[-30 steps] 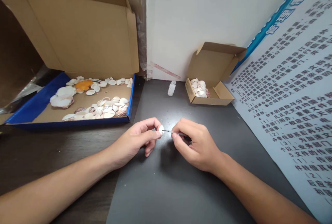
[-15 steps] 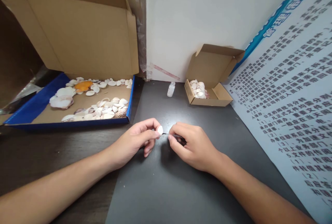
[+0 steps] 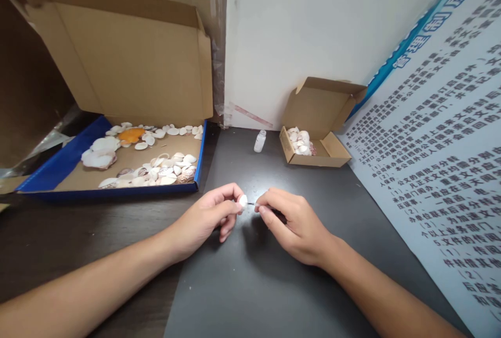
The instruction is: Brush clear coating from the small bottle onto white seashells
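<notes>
Pinched between thumb and forefinger of my left hand (image 3: 219, 213) is a small white seashell (image 3: 243, 201). My right hand (image 3: 291, 223) is closed round a thin tool with a dark, narrow tip (image 3: 251, 204), like a fine brush. That tip points left at the shell and is touching it or very close; I cannot tell which. Most of the tool is hidden by my right fingers. Both hands are over the dark grey mat (image 3: 254, 296). Beyond them a small whitish bottle (image 3: 260, 141) stands upright, its top looking uncapped.
To the left lies a large blue-edged cardboard box (image 3: 117, 192), lid raised, with many seashells and one orange shell (image 3: 131, 135). A small cardboard box (image 3: 319, 161) holding white shells (image 3: 300, 142) stands at the back right. A printed sheet (image 3: 438, 160) slants along the right side.
The camera's view has shifted slightly, so the boxes and bottle appear a little lower and mostly to the right. Both hands keep their grips, with the shell and tool tip still together.
</notes>
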`<act>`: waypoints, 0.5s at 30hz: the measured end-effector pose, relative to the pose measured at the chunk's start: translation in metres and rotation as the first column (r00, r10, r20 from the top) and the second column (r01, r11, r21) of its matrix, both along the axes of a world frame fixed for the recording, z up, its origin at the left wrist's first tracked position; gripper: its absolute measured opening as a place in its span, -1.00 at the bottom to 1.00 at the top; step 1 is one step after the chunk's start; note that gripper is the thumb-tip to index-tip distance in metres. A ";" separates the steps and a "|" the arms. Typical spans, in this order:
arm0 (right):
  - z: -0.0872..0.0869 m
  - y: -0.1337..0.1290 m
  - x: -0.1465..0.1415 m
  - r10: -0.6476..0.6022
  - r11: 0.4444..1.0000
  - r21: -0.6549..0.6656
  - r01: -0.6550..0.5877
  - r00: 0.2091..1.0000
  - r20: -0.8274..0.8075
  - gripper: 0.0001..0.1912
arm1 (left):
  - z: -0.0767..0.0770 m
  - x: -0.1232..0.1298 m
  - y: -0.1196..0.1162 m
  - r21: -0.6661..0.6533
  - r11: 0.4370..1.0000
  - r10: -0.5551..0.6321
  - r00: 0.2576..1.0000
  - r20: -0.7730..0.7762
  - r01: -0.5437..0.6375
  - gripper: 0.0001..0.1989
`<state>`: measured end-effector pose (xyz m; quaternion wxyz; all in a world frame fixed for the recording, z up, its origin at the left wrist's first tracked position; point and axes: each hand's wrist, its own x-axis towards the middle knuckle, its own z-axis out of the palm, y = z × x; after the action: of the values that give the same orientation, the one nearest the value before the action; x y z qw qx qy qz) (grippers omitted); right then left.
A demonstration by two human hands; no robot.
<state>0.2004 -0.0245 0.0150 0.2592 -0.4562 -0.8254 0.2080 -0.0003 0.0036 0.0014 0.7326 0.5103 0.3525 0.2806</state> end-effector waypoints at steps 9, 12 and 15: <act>0.000 0.000 0.001 -0.071 0.997 0.024 0.071 0.997 -0.001 -0.82 | 0.000 0.001 -0.001 -0.012 1.000 0.012 1.000 0.002 -0.012 -0.89; -0.002 0.000 0.000 -0.047 0.998 0.030 0.047 0.999 0.000 -0.82 | 0.000 0.001 -0.001 -0.016 1.000 0.014 1.000 0.007 -0.014 -0.88; -0.003 0.001 0.000 -0.121 0.992 0.039 0.119 0.992 0.041 -0.82 | 0.000 0.001 -0.001 -0.010 1.000 0.014 1.000 0.002 -0.014 -0.88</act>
<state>0.2005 -0.0231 0.0116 0.2617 -0.5046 -0.8057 0.1669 0.0009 0.0028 0.0017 0.7337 0.5037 0.3566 0.2844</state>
